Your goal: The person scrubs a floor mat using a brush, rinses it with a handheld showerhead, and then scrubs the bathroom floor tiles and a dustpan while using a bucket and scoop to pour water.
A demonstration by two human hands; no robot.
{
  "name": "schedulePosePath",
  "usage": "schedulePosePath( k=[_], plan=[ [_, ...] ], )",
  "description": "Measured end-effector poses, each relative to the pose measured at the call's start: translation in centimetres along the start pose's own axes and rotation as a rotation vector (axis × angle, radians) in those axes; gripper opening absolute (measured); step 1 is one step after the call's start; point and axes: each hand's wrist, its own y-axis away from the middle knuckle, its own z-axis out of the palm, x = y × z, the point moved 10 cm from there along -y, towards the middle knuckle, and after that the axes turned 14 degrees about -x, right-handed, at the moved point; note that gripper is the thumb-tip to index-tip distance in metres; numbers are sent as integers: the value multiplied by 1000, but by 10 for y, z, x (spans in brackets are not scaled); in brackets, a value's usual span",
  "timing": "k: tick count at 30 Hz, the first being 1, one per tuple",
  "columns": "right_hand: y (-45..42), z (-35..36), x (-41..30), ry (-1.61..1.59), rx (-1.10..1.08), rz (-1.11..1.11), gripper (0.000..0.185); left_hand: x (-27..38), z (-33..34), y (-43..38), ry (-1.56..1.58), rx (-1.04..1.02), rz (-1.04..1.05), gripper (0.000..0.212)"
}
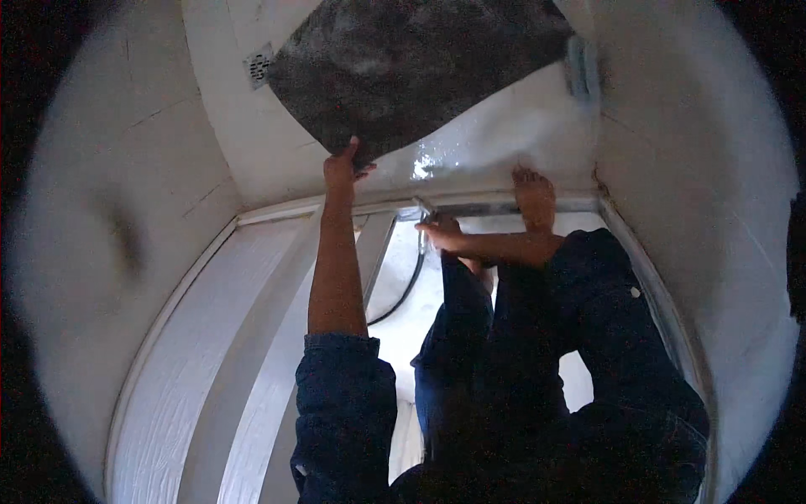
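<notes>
My left hand grips the near corner of a dark grey mat, with the thumb on its upper face. The mat slants over the pale floor of a tiled shower area, and its far end runs out of the picture. My right hand is closed around a hand-held sprayer just above the door sill. From the sprayer a black hose curves down and to the left. Whether water is coming out of it, I cannot tell.
A floor drain grate lies left of the mat. A blurred grey-blue object, perhaps a brush, is by the right wall. My bare foot rests beyond the door sill. Sliding door panels stand at left; the floor shines wet.
</notes>
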Motion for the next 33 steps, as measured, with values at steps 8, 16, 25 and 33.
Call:
schedulePosePath(
  k=[8,16,25,33],
  plan=[
    [146,53,-141,-95,-74,-173,46,46,29,68,-102,-151,170,50],
    [258,94,-128,-653,437,-225,31,17,84,154,-457,-21,390,57],
    [342,165,-165,-462,180,-730,35,-34,93,195,-33,-284,136,39],
    [382,183,-162,-84,-105,-812,30,12,100,260,6,-248,70,33]
  ],
)
